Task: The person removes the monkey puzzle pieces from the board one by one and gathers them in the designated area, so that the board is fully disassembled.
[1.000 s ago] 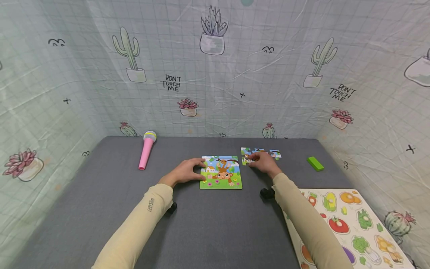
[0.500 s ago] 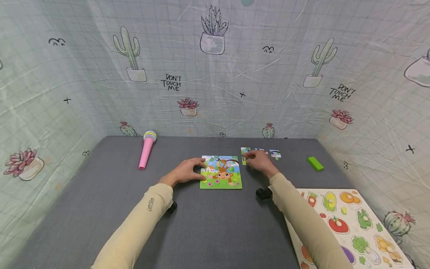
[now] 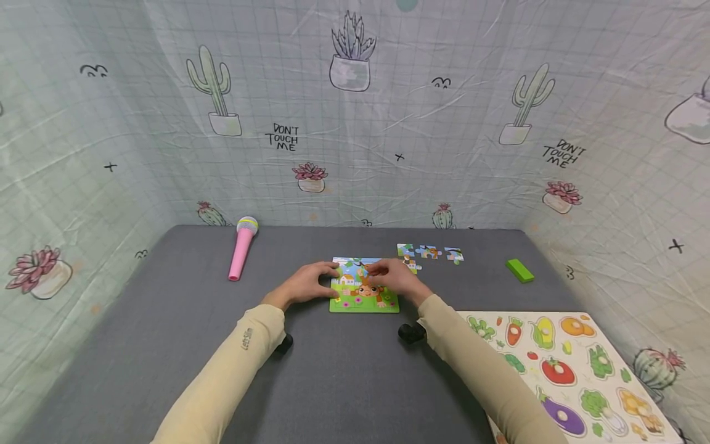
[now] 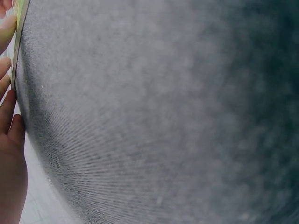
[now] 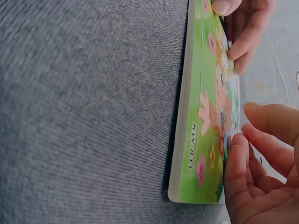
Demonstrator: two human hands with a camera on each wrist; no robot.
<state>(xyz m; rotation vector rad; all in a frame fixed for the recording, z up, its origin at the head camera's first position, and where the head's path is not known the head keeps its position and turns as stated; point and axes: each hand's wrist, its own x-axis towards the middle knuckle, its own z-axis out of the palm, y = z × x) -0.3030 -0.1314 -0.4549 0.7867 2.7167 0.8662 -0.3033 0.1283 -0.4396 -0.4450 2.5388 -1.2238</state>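
Observation:
A square jigsaw board with a monkey picture and a green border lies flat on the grey table. My left hand rests at its left side, thumb and fingertips on the picture. In the right wrist view those fingers touch the board's far part. My right hand is over the upper right of the picture, with fingertips right at the surface. The right wrist view shows a gap between its thumb and fingers, and no piece in it. Beyond lie loose jigsaw pieces, one with a house.
A pink toy microphone lies at the back left. A green block sits at the right. A vegetable puzzle board lies at the front right, partly under my right forearm. Patterned cloth walls surround the table.
My right hand has left the loose pieces and moved left onto the monkey board, leaving the house piece beneath the other loose ones. My left hand has stayed in place.

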